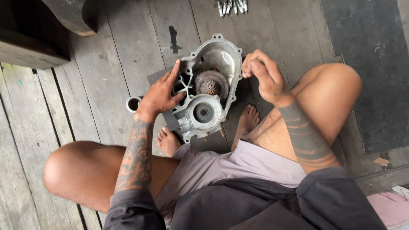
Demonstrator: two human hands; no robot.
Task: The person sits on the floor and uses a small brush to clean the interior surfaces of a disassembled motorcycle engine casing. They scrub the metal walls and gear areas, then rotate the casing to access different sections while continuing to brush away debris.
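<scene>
At the far left, a dark wooden block (30, 38) sits at the top corner of the grey plank floor (102, 64). Next to it, a second dark piece of wood (74, 17) hangs over the planks.

Lower down, the person sits on the floor with the legs folded. The left knee (72, 170) points out to the left side.

A small round metal tube (133, 103) lies on the floor, just beside the left wrist. The left hand (159, 96) rests flat on the left edge of a big grey metal engine cover (213, 55). Its fingers are spread out and one finger points up along the rim. It presses on the cover, but its grip is not closed around anything.

The cover lies open side up on a dark flat sheet (155, 76), in the middle of the floor, just in front of the two bare feet (247, 121). Inside it sits a rusty brown gear (211, 85). Below the gear is a round metal hub (203, 112) with a dark hole.

At the top, well apart from the cover, a bunch of small silver bolts (232, 6) lies on the planks.

The right hand (266, 76) hovers at the right rim of the cover. Its fingertips are pinched close together. I cannot tell if they hold something tiny.

On the far right, a dark mat (370, 64) covers the floor behind the right knee (336, 81).
</scene>
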